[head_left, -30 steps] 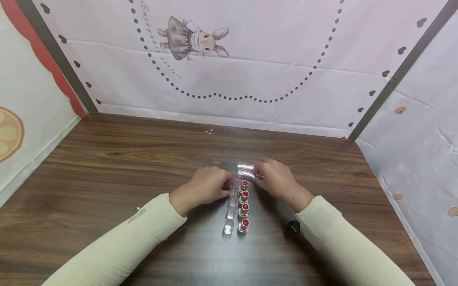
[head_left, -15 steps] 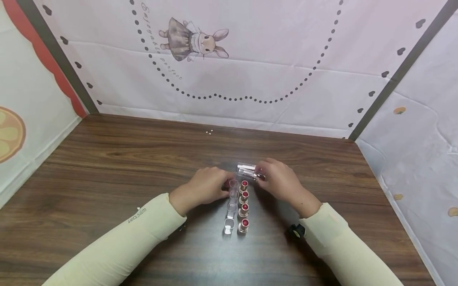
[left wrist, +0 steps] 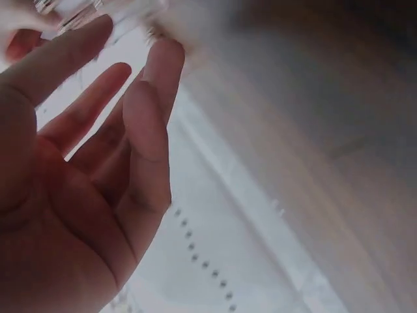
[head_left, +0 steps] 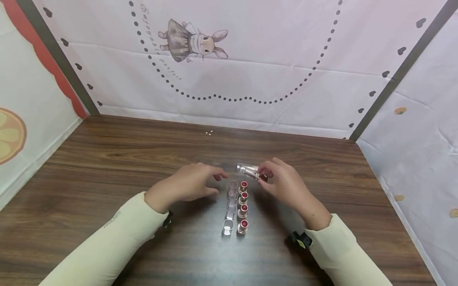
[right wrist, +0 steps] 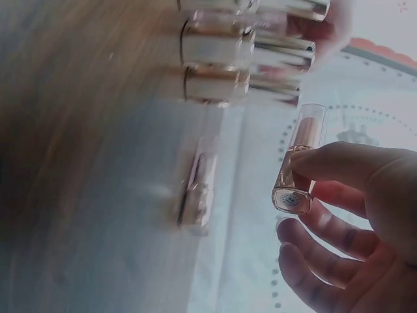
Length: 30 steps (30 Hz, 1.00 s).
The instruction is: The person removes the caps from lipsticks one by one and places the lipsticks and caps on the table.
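Note:
My right hand [head_left: 288, 184] pinches a capped lipstick [head_left: 252, 172] by its base between thumb and fingers; in the right wrist view the lipstick [right wrist: 301, 160] is tilted, clear cap upward. Another capped lipstick [right wrist: 201, 189] lies on the table beside it. Nearer me, several uncapped lipsticks [head_left: 243, 210] with red tips stand in a column, and clear caps [head_left: 231, 208] stand in a column to their left. My left hand [head_left: 187, 182] hovers left of the caps, fingers parted and holding nothing; the left wrist view shows its loosely bent fingers [left wrist: 163, 65].
The brown wooden table [head_left: 143, 147] meets a white fabric wall [head_left: 250, 71] with a rabbit print at the back. A few tiny white bits [head_left: 209, 132] lie near the back edge. Side walls of printed fabric stand left and right.
My left hand has let go at the far end of the cap column and moved left. My right hand has drawn slightly right, with the held lipstick angled away from the one lying beside it.

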Motion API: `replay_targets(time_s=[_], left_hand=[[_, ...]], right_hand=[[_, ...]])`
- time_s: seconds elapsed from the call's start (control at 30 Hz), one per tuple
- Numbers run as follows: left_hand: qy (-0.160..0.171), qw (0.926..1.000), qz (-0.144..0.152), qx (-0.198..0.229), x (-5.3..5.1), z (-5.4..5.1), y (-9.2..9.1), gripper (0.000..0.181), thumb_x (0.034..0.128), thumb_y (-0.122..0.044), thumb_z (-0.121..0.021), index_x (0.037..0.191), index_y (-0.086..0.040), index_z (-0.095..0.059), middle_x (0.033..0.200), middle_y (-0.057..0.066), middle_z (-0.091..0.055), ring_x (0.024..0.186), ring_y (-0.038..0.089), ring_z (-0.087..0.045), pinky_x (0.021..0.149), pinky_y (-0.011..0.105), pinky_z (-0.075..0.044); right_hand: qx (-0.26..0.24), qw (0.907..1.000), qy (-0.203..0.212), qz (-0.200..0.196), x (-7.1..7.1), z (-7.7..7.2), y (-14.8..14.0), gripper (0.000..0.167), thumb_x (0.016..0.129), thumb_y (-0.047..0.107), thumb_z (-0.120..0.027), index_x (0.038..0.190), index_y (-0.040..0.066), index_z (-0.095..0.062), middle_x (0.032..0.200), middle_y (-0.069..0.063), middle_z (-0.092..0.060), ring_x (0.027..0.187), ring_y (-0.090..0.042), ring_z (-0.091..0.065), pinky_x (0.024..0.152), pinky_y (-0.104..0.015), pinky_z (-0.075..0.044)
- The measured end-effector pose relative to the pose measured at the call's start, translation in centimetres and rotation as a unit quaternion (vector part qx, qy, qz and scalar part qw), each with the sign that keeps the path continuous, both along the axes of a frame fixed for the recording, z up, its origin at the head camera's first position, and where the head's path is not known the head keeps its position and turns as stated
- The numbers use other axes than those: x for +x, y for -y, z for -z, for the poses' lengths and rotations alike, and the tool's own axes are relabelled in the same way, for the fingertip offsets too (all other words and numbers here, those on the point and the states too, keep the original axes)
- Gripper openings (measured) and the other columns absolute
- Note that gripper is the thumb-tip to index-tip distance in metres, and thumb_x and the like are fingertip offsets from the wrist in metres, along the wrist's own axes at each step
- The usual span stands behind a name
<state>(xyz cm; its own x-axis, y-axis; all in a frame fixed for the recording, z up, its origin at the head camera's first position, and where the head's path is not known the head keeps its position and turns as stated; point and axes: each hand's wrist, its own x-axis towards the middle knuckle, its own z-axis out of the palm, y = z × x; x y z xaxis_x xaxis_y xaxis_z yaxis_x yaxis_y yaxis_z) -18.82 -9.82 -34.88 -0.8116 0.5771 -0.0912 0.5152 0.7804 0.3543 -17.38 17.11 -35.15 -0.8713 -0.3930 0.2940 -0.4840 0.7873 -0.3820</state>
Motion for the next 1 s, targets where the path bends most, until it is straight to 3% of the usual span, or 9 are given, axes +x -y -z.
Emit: replay_targets(time_s=[0.13, 0.33, 0.47, 0.67, 0.87, 1.0], left_hand=[[-0.034, 0.9982, -0.026, 0.043, 1.2, -1.4, 0.3, 0.044, 0.0909, -0.038, -0.073, 0.132, -0.024, -0.063, 0.116, -0.005, -0.072, 0.076, 0.003, -0.063, 0.083, 0.041, -0.053], [-0.083, 0.9899, -0.049, 0.104, 3.5, -2.8, -0.4, 0.049, 0.0885, -0.044, -0.074, 0.132, -0.024, -0.062, 0.113, -0.006, -0.071, 0.066, -0.001, -0.057, 0.064, 0.026, -0.050], [-0.124, 0.9845, -0.034, 0.119, 4.7, -3.0, -0.9, 0.051, 0.0853, -0.044, -0.077, 0.130, -0.024, -0.063, 0.108, -0.008, -0.069, 0.061, -0.005, -0.053, 0.058, 0.022, -0.047], [-0.183, 0.9751, -0.011, 0.125, 5.9, -2.2, -1.9, 0.047, 0.0821, -0.042, -0.081, 0.124, -0.024, -0.067, 0.095, -0.010, -0.068, 0.057, -0.008, -0.048, 0.055, 0.021, -0.044], [-0.228, 0.9647, -0.007, 0.132, 6.7, -2.4, -2.5, 0.035, 0.0806, -0.037, -0.083, 0.111, -0.024, -0.072, 0.093, -0.013, -0.073, 0.057, -0.004, -0.053, 0.051, 0.019, -0.039], [-0.236, 0.9621, -0.003, 0.137, 6.9, -2.5, -2.9, 0.028, 0.0811, -0.036, -0.083, 0.105, -0.025, -0.075, 0.088, -0.016, -0.074, 0.056, -0.005, -0.055, 0.049, 0.020, -0.038]], right_hand=[[-0.008, 0.9998, -0.010, -0.012, 1.2, -0.4, 0.2, 0.020, 0.082, 0.014, -0.081, 0.098, 0.012, -0.070, 0.090, -0.002, -0.063, 0.082, -0.019, -0.065, 0.072, -0.033, -0.052], [-0.012, 0.9982, -0.037, -0.045, 2.7, -0.9, 0.9, 0.022, 0.080, 0.013, -0.083, 0.098, 0.015, -0.071, 0.091, 0.000, -0.063, 0.084, -0.012, -0.067, 0.070, -0.029, -0.053], [-0.025, 0.9948, -0.062, -0.077, 3.5, -1.3, 1.4, 0.023, 0.079, 0.011, -0.084, 0.097, 0.015, -0.071, 0.090, 0.001, -0.062, 0.083, -0.008, -0.067, 0.069, -0.026, -0.053], [-0.037, 0.9887, -0.088, -0.116, 4.7, -1.9, 1.7, 0.025, 0.078, 0.008, -0.085, 0.098, 0.011, -0.071, 0.090, 0.000, -0.062, 0.081, -0.007, -0.066, 0.069, -0.022, -0.054], [-0.027, 0.9846, -0.116, -0.128, 5.5, -2.3, 2.2, 0.024, 0.077, 0.007, -0.084, 0.096, 0.012, -0.070, 0.088, 0.001, -0.061, 0.078, -0.008, -0.063, 0.068, -0.020, -0.052], [-0.020, 0.9848, -0.120, -0.124, 5.9, -2.5, 1.9, 0.023, 0.078, 0.008, -0.084, 0.096, 0.013, -0.070, 0.089, 0.002, -0.061, 0.077, -0.007, -0.061, 0.067, -0.019, -0.051]])
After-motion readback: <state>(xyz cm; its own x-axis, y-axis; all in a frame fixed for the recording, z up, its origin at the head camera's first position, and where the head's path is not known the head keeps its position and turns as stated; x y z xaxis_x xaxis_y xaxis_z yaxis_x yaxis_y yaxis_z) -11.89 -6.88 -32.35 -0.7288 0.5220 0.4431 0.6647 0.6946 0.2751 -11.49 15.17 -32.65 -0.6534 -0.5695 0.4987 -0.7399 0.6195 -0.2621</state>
